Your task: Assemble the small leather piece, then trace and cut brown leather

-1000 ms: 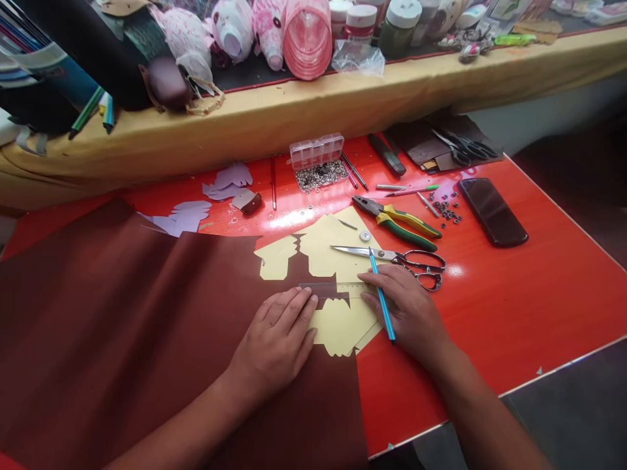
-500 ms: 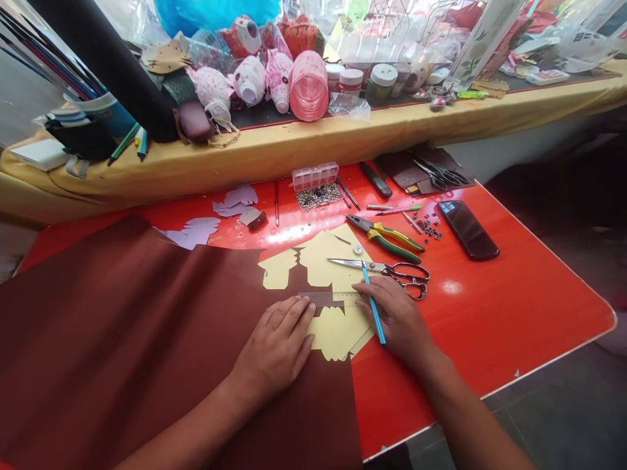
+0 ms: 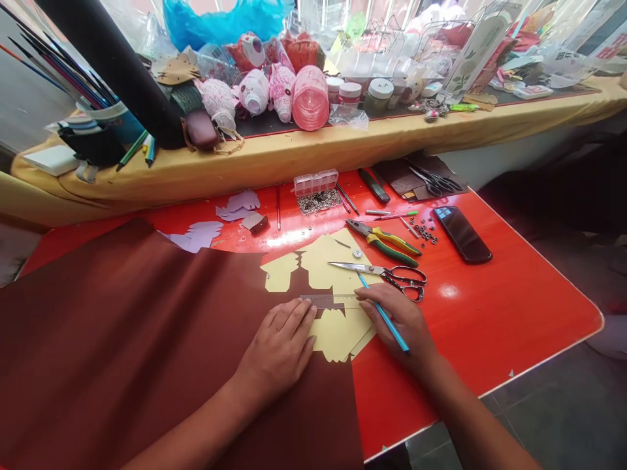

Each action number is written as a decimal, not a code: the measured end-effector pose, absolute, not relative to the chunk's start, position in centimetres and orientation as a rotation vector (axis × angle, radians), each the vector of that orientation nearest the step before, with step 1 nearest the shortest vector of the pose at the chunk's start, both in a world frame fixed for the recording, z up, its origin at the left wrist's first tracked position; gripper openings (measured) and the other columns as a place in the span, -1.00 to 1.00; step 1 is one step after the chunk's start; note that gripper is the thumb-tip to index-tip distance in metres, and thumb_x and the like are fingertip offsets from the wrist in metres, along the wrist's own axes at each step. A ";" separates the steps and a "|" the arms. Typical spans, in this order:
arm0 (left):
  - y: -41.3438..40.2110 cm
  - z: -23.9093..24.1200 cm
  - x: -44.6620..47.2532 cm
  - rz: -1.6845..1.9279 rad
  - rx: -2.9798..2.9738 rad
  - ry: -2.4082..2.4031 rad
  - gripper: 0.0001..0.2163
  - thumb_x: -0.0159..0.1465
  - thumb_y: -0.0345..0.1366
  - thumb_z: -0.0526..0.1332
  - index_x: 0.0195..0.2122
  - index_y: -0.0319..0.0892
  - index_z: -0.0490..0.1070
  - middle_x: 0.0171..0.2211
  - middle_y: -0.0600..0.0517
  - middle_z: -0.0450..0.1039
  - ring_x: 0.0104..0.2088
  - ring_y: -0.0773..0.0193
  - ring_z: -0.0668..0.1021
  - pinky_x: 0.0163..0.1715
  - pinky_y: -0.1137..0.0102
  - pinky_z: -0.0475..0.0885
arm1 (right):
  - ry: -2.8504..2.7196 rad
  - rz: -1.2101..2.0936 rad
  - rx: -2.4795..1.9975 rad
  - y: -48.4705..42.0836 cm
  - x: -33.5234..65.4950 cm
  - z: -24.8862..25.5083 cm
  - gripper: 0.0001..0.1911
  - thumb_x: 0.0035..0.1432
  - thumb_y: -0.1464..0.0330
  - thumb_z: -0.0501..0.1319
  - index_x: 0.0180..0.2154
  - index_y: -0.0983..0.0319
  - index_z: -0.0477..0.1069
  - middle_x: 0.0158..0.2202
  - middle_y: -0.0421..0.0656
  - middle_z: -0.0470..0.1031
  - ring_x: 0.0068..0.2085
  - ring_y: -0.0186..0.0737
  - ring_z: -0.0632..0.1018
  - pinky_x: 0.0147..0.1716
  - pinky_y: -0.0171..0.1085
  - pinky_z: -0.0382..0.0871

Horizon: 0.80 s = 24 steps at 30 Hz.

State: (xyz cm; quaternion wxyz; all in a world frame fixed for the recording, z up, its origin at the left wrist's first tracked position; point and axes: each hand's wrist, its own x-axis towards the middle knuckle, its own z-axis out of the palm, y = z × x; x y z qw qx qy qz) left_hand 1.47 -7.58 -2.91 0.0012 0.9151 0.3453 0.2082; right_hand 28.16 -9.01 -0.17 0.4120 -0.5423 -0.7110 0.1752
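A large dark brown leather sheet (image 3: 122,339) covers the left of the red table (image 3: 490,313). My left hand (image 3: 281,349) lies flat on it, fingers spread, fingertips at the end of a clear ruler (image 3: 328,301). The ruler lies across yellow paper templates (image 3: 337,329). My right hand (image 3: 399,323) rests at the ruler's other end with a light blue pencil (image 3: 385,314) between its fingers. Silver scissors (image 3: 386,273) lie just beyond that hand.
Green-handled pliers (image 3: 389,239), a black phone (image 3: 462,234), a clear compartment box (image 3: 316,183) with small metal rings, loose eyelets, pens and lilac paper cutouts (image 3: 210,225) lie on the table. A yellow-covered shelf (image 3: 318,150) behind holds pink jars, bottles and a black roll.
The view has tilted up and shows more of the shelf. The pencil in my right hand has swung to a flatter angle. Both hands stay at the ruler.
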 end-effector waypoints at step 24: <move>-7.3 -2.9 1.3 0.688 2.879 1.045 -0.61 0.48 -0.32 0.12 0.26 -0.37 0.46 0.18 -0.25 0.57 0.18 -0.08 0.55 0.19 0.06 0.41 | -1.143 1.343 -1.282 -3.5 20.2 -0.3 -0.44 0.35 -0.12 0.24 -0.41 0.22 0.51 -0.66 -0.31 0.29 -0.57 -0.27 0.51 -0.52 -0.29 0.42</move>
